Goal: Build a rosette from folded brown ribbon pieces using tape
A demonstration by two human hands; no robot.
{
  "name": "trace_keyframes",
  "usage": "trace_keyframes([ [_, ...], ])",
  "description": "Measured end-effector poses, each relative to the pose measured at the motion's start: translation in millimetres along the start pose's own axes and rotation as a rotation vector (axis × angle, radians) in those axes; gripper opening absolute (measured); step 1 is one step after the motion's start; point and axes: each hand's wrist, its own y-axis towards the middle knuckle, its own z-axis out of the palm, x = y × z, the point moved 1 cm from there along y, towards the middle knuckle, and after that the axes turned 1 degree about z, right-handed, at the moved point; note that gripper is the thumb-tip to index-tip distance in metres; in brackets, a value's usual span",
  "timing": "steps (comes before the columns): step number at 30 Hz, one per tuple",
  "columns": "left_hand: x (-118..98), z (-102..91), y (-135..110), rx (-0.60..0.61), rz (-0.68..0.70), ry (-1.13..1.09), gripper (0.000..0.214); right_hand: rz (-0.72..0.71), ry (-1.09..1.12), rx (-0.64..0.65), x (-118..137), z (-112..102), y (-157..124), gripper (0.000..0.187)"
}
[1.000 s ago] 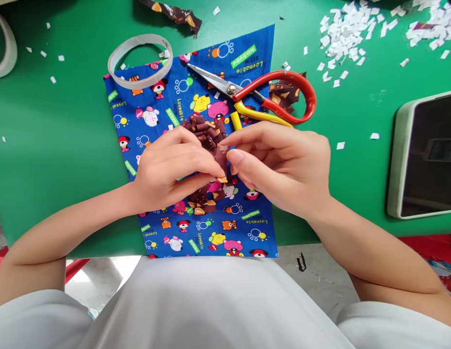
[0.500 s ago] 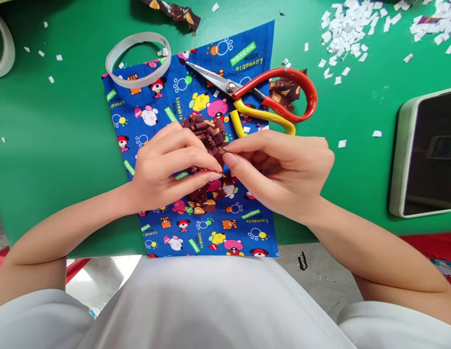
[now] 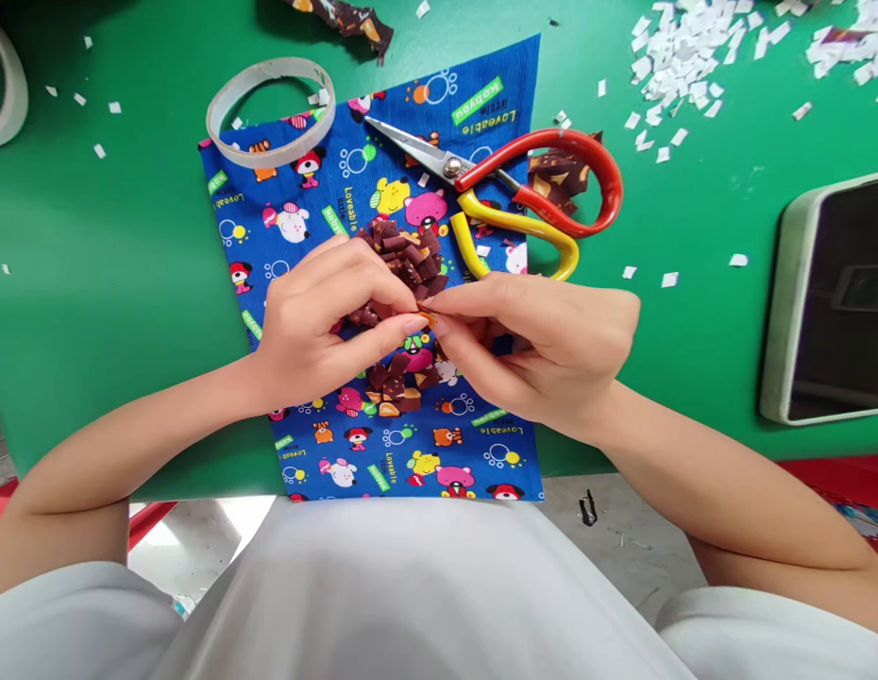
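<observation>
My left hand [image 3: 326, 326] and my right hand [image 3: 552, 345] meet fingertip to fingertip over a blue cartoon-print cloth [image 3: 488, 430]. Both pinch a small dark brown and orange fabric piece [image 3: 429, 317], mostly covered by the fingers. Just beyond the fingertips is a heap of similar brown pieces [image 3: 411, 255], partly hidden by my left hand. Closer to me, a smaller group of brown and orange pieces [image 3: 393, 385] lies loose on the cloth. Scissors [image 3: 452, 168] with one red and one yellow handle rest past my right hand, blades slightly apart.
A pale tape ring [image 3: 219, 137] lies over the cloth's far left corner; another ring [image 3: 14, 104] is at the left edge. White scraps [image 3: 683, 66] are heaped far right on the green table [image 3: 666, 359]. A dark-screened tablet [image 3: 835, 302] sits at right. Brown fabric strips [image 3: 354, 24] lie farther back.
My right hand has shifted slightly left and down, and its fingertips now meet those of my left hand at the small piece. The left hand has barely moved.
</observation>
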Motion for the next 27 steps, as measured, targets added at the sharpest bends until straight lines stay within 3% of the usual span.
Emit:
trace_keyframes([
  [10, -0.5, 0.6, 0.3, -0.003, -0.015, 0.035, 0.021, -0.022, -0.103, 0.020, -2.5, 2.1, -3.0, 0.015],
  [19, 0.5, -2.6, -0.4, 0.063, -0.033, 0.026, 0.024, -0.050, -0.096, 0.020, -3.3, 2.6, -2.5, 0.016],
  [27, 2.0, -1.1, -1.0, 0.053, -0.017, 0.030, 0.026, -0.031, -0.044, -0.025, -1.6, 3.8, -3.4, 0.012],
])
